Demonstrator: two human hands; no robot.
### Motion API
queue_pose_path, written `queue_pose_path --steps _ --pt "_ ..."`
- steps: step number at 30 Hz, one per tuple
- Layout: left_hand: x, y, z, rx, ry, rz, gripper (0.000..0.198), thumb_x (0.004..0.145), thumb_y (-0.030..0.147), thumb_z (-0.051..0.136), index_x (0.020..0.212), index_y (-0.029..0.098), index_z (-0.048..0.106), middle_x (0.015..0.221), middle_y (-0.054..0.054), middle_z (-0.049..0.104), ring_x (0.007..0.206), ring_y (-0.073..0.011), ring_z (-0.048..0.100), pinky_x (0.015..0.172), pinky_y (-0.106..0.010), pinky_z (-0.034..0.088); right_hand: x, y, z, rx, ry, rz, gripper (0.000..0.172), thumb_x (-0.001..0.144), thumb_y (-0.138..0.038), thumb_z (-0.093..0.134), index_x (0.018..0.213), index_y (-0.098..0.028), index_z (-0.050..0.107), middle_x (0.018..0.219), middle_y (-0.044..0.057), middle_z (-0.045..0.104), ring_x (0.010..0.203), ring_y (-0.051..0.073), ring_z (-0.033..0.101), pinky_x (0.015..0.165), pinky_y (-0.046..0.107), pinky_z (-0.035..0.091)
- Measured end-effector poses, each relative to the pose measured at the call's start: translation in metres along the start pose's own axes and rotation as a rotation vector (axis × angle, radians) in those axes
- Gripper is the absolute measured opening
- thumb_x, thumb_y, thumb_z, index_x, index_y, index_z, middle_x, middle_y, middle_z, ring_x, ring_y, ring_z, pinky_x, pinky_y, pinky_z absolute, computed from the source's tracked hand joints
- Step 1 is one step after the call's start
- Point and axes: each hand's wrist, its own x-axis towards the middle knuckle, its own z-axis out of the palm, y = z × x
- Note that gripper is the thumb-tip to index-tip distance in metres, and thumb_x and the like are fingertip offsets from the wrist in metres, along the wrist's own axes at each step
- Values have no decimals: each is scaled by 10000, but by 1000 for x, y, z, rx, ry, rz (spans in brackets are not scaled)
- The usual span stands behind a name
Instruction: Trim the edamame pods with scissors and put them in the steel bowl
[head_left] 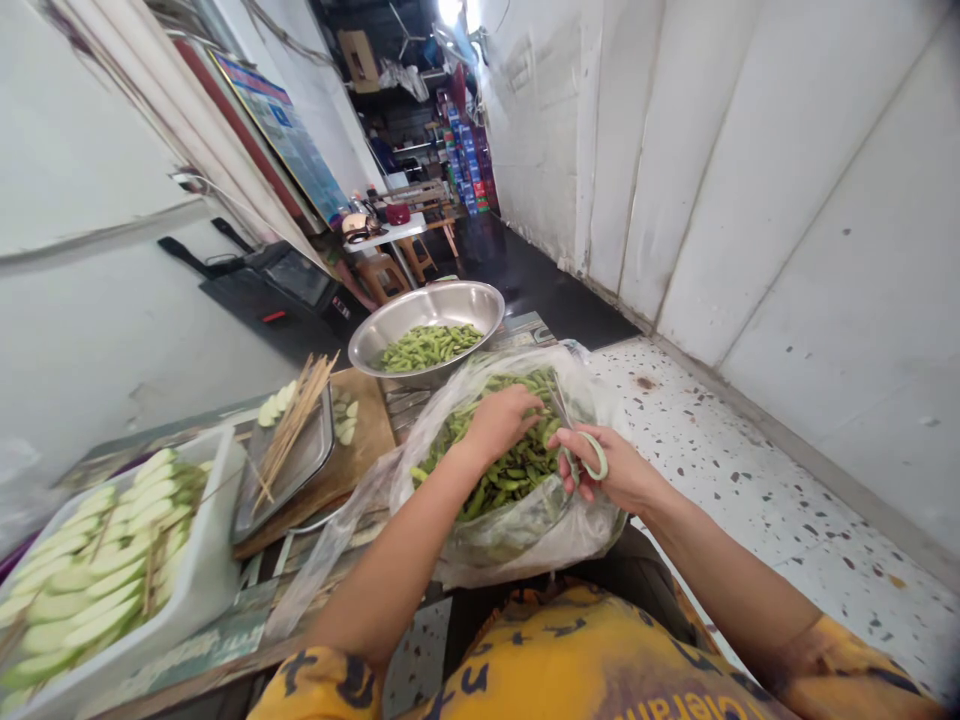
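A clear plastic bag (525, 560) full of green pods (502, 490) lies open at the middle of the view. My left hand (504, 420) is over the pods inside the bag, its fingers bent together at the pods; what they pinch is too small to name. Scissors with pale green handles (598, 458) are held in my right hand (600, 465), at the bag's right side, blades pointing up and away over the pods. Beyond the bag stands a steel bowl (480, 300) with more green pods in it.
At the left a white tub (206, 560) holds skewered green slices. Wooden skewers (296, 430) lie across a metal tray (322, 450) on a wooden board (379, 425). Farther off are a small white table (390, 232), stools and stacked boxes. A white wall runs along the right.
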Motion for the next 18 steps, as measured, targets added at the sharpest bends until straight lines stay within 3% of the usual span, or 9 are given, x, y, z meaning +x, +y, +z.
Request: queue_pose_path --steps 3,6,15,18 --pt "-11 0 -11 -227 163 -164 168 765 306 683 866 172 684 865 -40 687 826 -176 603 753 -265 421 1 3 1 -70 -16 23 462 727 -594 664 807 -152 557 562 -12 572 441 115 552 281 162 348" --pt "-23 6 -21 -293 194 -296 182 731 343 711 768 170 669 711 6 654 676 -141 556 672 -252 388 3 3 6 -166 -38 23 434 735 -578 664 755 -167 525 570 -16 566 443 116 550 280 169 352" --pt "-38 15 -34 -373 223 -394 165 722 328 687 680 169 670 668 21 644 657 -123 533 642 -244 354 4 -2 13 -294 -83 33 414 754 -552 653 858 -168 541 631 -17 546 526 133 569 311 182 395" --pt "-39 17 -34 -398 202 -387 169 717 327 690 672 165 671 662 16 647 649 -125 538 643 -246 360 4 -2 13 -318 -89 22 400 765 -557 637 798 -170 539 615 -14 549 510 132 568 316 186 385"
